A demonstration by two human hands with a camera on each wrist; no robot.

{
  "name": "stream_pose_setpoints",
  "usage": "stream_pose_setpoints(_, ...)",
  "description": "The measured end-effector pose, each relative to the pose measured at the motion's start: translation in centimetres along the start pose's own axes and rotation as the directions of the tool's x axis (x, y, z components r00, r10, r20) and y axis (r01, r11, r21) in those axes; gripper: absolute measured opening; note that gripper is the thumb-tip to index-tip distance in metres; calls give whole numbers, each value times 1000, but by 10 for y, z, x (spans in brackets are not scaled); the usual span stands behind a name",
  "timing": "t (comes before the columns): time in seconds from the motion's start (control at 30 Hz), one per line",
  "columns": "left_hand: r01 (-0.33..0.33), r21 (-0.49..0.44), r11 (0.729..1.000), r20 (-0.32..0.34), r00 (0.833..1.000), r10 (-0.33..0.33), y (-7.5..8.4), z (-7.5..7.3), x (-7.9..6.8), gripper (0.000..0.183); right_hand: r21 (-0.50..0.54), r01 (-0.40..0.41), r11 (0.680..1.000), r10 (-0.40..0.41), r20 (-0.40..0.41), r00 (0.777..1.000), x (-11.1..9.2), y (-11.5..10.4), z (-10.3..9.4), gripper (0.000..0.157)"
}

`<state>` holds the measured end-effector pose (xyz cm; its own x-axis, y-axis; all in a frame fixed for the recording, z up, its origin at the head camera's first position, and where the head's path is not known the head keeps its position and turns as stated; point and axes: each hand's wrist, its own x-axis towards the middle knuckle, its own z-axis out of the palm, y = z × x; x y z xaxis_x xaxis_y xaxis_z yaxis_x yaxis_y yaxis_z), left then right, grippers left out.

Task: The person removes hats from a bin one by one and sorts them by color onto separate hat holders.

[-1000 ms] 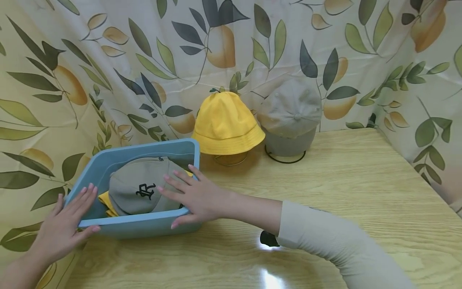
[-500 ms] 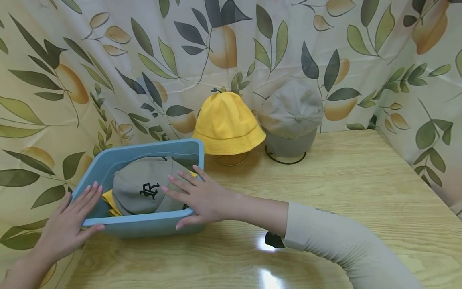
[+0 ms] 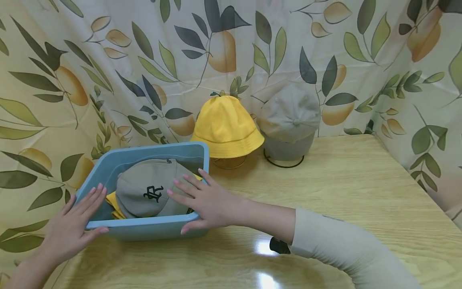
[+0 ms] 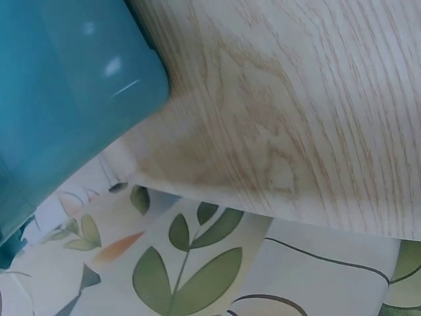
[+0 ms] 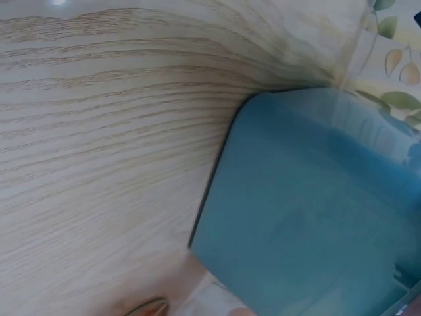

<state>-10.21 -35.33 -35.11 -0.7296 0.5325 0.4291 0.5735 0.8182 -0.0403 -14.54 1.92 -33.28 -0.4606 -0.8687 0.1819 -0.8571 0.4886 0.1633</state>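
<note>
Left hand [image 3: 72, 226], fingers straight, on near-left corner of blue bin [image 3: 155, 233]; right hand [image 3: 211, 204], fingers spread, at right end: apparently bracing both ends. Inside: one lettered gray cap [image 3: 140, 184], yellow fabric [image 3: 113, 200] beneath, layers uncountable. Behind, on bench [image 3: 343, 184]: one yellow hat [image 3: 227, 128], second gray cap [image 3: 290, 116], propped, probably for shape.

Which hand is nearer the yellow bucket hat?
Right. The right hand is at the right end of the blue bin, in front of the hat; the left hand, at the bin's left end, is farther.
</note>
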Motion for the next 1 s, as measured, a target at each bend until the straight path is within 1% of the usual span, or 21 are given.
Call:
stream_pose_setpoints(0.1,1,-3,1000,13,1000,-1,4,0,0,83,0,-3,1000,3,-13,1000,-4,0,1,88)
stream_pose_setpoints(0.2,9,-13,1000,9,1000,-9,7,1,2,84,9,-4,1000,4,-17,1000,-7,2,1,88)
stream_pose_setpoints(0.37,13,-20,1000,-2,1000,-13,14,1,8,85,50,-5,999,6,-12,1000,-16,7,-2,88)
stream_pose_setpoints(0.5,7,-7,1000,8,1000,-7,21,2,11,85,80,-5,997,6,-8,1000,-25,9,-2,88)
stream_pose_setpoints(0.67,-4,8,1000,13,1000,4,28,3,17,84,83,1,997,1,-22,1000,-33,13,-3,88)
stream_pose_setpoints(1.0,-25,32,999,52,998,23,41,6,23,81,61,15,998,-11,-65,998,-51,18,-2,89)
